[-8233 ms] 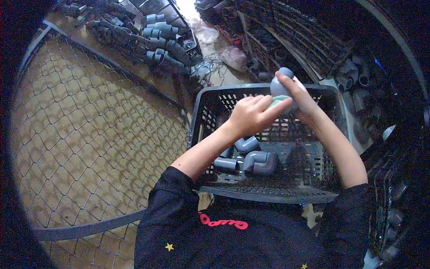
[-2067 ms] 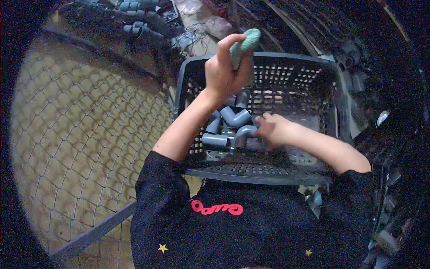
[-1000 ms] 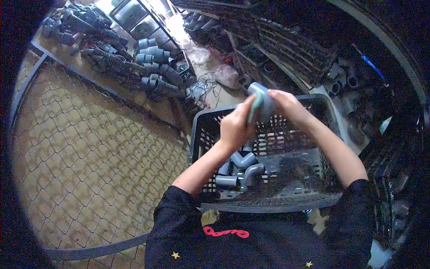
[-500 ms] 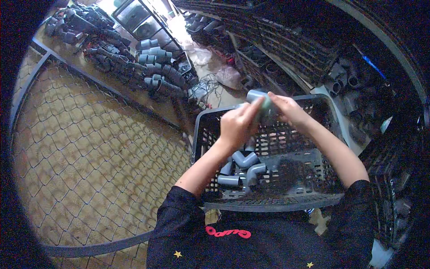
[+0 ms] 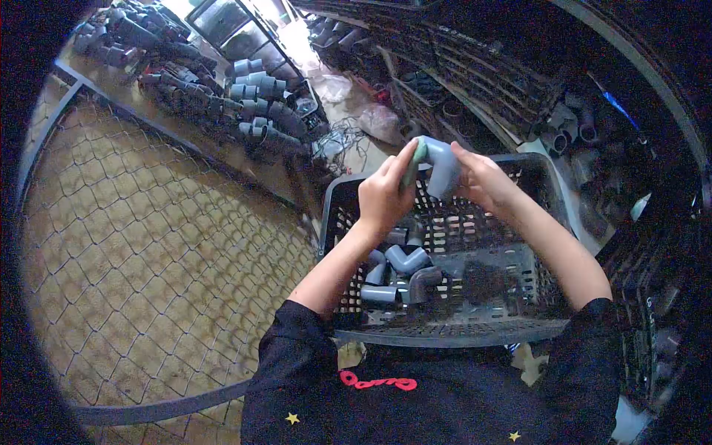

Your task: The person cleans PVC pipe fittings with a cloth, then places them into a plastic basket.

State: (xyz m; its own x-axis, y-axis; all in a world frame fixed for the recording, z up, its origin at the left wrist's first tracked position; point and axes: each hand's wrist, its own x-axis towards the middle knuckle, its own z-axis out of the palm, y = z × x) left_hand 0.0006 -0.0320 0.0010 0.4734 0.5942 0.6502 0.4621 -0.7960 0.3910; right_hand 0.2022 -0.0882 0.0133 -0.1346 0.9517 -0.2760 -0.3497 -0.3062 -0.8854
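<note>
A grey elbow pipe fitting (image 5: 443, 167) is held up over the far side of a black plastic crate (image 5: 445, 343). My right hand (image 5: 482, 178) grips it from the right, fingers partly behind it. My left hand (image 5: 387, 191) is closed on a green item (image 5: 415, 162), perhaps a cloth or pad, which touches the fitting's left end. Below, in the left part of the crate, lie several grey elbow fittings (image 5: 407, 259).
Wire mesh in a metal frame (image 5: 148, 411) spans the left. Beyond it, grey fittings (image 5: 256, 89) are heaped at the upper left. Plastic bags (image 5: 378, 124) lie past the crate. Stacked dark crates (image 5: 482, 67) and more fittings (image 5: 564, 130) stand at the right.
The held fitting has turned, so its bend now shows, one end pointing down. My left hand has shifted slightly left, and the green item shows more plainly.
</note>
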